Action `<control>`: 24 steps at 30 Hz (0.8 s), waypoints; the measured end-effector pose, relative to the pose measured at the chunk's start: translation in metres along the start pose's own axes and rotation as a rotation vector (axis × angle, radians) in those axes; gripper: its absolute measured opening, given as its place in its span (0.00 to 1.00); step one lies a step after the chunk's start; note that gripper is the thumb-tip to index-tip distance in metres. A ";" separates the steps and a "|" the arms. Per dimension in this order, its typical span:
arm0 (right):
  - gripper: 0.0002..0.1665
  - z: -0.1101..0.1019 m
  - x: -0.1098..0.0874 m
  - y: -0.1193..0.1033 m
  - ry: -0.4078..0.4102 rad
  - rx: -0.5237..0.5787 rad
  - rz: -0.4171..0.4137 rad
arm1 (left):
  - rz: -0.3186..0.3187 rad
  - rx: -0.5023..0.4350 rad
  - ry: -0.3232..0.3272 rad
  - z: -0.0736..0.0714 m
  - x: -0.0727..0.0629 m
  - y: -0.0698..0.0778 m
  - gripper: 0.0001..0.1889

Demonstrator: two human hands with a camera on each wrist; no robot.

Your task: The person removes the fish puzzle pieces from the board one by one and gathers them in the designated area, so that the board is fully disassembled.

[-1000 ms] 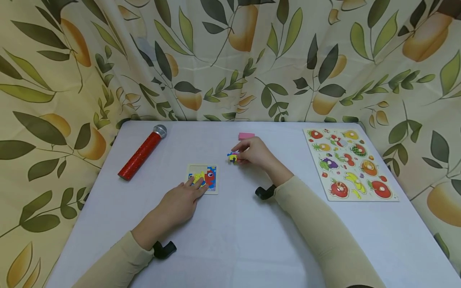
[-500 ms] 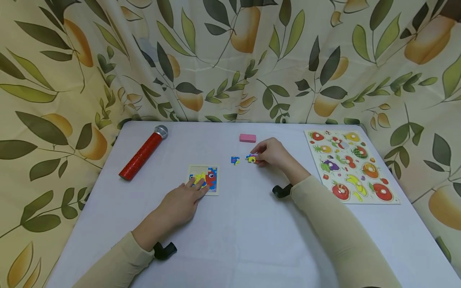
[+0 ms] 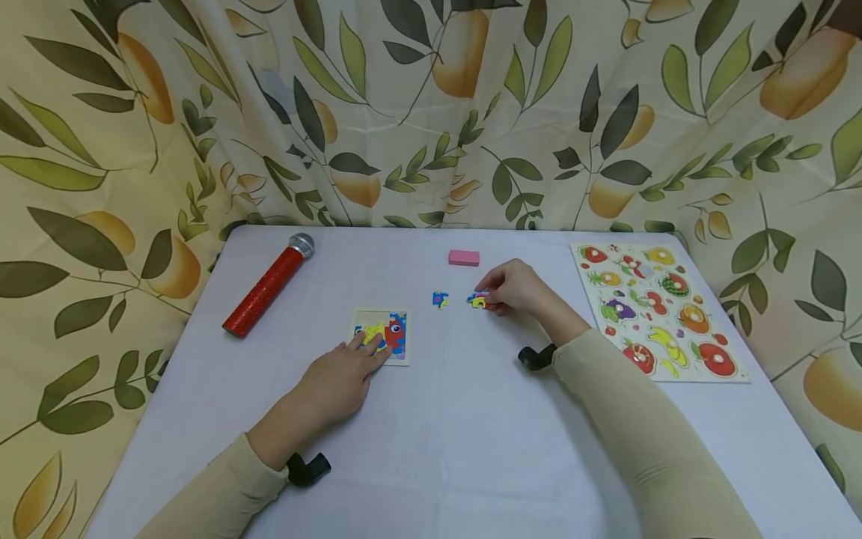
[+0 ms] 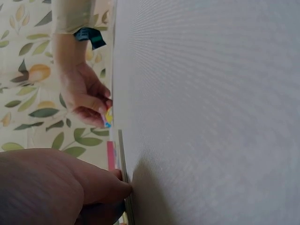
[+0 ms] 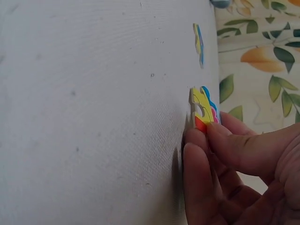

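Note:
My left hand (image 3: 340, 378) rests on a small square jigsaw board (image 3: 369, 317), its fingers spread over the yellow, red and blue picture and hiding part of it. In the left wrist view, the thumb (image 4: 119, 188) lies at the board's edge. Right of the board, my right hand (image 3: 518, 290) pinches a yellow, blue and red puzzle piece (image 5: 202, 104) between thumb and fingers, low over the white tabletop. A second, mostly blue puzzle piece (image 3: 441, 299) lies between the board and the right hand.
A pink block (image 3: 464, 258) lies behind the pieces. At the back left is a red microphone (image 3: 266, 288) with a silver head. A fruit puzzle board (image 3: 636, 314) lies on the right, partly behind the right sleeve. A leaf-patterned curtain (image 3: 417, 135) hangs behind the table.
My right hand has moved to the right with the puzzle piece, and the blue piece now shows apart from it on the table. The left hand has stayed on the board.

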State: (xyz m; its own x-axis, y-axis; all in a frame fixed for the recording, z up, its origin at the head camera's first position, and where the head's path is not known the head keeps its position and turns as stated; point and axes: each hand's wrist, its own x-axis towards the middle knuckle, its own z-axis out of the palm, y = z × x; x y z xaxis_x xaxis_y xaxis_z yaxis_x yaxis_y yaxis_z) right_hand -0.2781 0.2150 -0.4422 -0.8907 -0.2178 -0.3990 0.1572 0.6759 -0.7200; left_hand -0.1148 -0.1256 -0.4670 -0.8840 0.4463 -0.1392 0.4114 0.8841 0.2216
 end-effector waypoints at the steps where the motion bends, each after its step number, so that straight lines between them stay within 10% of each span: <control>1: 0.14 0.000 0.000 0.000 0.004 -0.005 -0.003 | 0.000 0.000 0.001 0.000 0.000 0.000 0.25; 24: 0.11 0.004 -0.006 -0.002 0.074 -0.082 -0.033 | -0.023 -0.013 -0.021 -0.003 -0.001 0.004 0.25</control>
State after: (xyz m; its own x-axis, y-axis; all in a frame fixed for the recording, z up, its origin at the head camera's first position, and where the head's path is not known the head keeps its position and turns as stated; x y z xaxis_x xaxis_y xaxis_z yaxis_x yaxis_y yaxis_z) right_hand -0.2713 0.2116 -0.4407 -0.9245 -0.1902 -0.3304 0.0944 0.7255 -0.6818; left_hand -0.1131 -0.1233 -0.4631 -0.8881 0.4291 -0.1647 0.3884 0.8922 0.2305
